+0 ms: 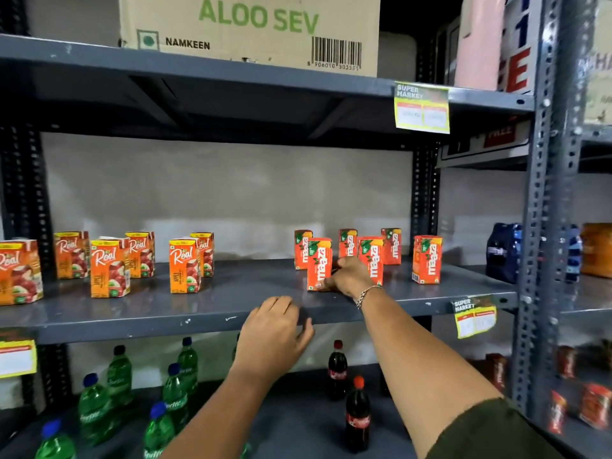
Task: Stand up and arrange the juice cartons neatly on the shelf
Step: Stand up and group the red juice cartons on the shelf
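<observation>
Maaza carton (pixel 319 264), upright at the shelf's (pixel 198 313) front, is being gripped low on its side by the right hand (pixel 349 275); the left hand (pixel 275 332), nothing held, is being rested flat on the edge below-left.

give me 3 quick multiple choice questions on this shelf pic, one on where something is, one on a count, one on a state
1. Where is the Aloo Sev box?
A. top shelf
B. bottom shelf
C. floor

2. How many Maaza cartons stand on the middle shelf?
A. three
B. six
C. nine

3. What is the right hand doing?
A. hanging free
B. holding a bottle
C. gripping the front Maaza carton

Answers:
1. A, it sits above the carton shelf.
2. B, six red-orange Maaza cartons are visible, all upright.
3. C, its fingers wrap the carton's lower edge, while the left hand rests at the shelf's front edge.
</observation>
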`<state>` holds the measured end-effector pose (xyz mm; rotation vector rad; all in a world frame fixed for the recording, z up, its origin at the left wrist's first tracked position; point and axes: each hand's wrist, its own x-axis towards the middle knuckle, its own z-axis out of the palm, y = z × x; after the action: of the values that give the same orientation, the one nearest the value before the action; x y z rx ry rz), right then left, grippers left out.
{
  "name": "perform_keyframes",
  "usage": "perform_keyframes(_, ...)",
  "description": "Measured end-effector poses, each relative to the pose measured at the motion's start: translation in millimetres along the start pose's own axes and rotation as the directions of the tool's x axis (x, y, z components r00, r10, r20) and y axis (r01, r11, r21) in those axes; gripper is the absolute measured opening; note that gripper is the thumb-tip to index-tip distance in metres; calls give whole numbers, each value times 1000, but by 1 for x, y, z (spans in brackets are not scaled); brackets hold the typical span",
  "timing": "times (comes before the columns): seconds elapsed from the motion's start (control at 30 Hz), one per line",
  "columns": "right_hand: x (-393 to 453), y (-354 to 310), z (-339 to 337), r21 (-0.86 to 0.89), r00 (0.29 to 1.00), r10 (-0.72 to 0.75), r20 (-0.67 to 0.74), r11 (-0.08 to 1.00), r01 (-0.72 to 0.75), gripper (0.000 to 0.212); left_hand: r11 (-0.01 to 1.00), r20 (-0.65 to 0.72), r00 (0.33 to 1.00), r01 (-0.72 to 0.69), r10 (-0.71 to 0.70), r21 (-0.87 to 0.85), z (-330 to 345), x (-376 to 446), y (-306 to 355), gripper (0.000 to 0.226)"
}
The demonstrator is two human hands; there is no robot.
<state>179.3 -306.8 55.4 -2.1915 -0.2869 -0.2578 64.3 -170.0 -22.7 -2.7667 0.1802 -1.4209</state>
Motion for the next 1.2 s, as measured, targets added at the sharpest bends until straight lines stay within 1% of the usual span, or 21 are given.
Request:
perform_keyframes(0.03,3,2,1,11,1000,-16,-2,1000,16,23,1000,-17,1000,10,-10,-4,2,0,1,31)
perform_keyframes(0.07,4,2,2,17,1000,-24,0,1000,24,22,1000,-39,999,19,-19,-5,3,0,3,29)
perform_keyframes(0.1,5,4,4,15,999,-36,19,999,36,13,1000,-59,998,30,-30,-1,4,0,4,28)
perform_keyframes(0.13,7,5,7,6,998,-54,42,999,53,14,999,-78,996,45,-45,3,6,0,6,27)
perform_keyframes(0.17,10,6,10,-1,996,-66,61,998,67,24,998,-101,993,66,-65,6,7,-1,7,26)
perform_keyframes(0.23,12,7,13,-11,992,-90,88,996,91,35,994,-150,982,112,-110,4,11,-1,11,24)
perform_keyframes(0.33,17,10,14,-3,987,-107,120,994,108,42,989,-232,962,142,-145,-29,16,0,17,20)
perform_keyframes(0.43,21,12,15,-17,985,-109,131,994,112,44,987,-273,948,159,-164,-38,17,1,20,17)
perform_keyframes(0.67,25,15,16,-79,985,-122,121,988,132,43,979,-235,951,198,-202,-39,15,1,24,19)
perform_keyframes(0.93,18,13,14,-127,985,-124,122,982,139,47,971,-161,958,228,-238,-76,10,1,26,24)
perform_keyframes(1.1,13,14,12,-139,982,-145,118,977,161,45,967,-139,958,240,-249,-81,7,1,26,29)
perform_keyframes(1.2,11,14,12,-149,982,-154,112,974,170,41,968,-133,960,236,-245,-83,7,1,26,30)
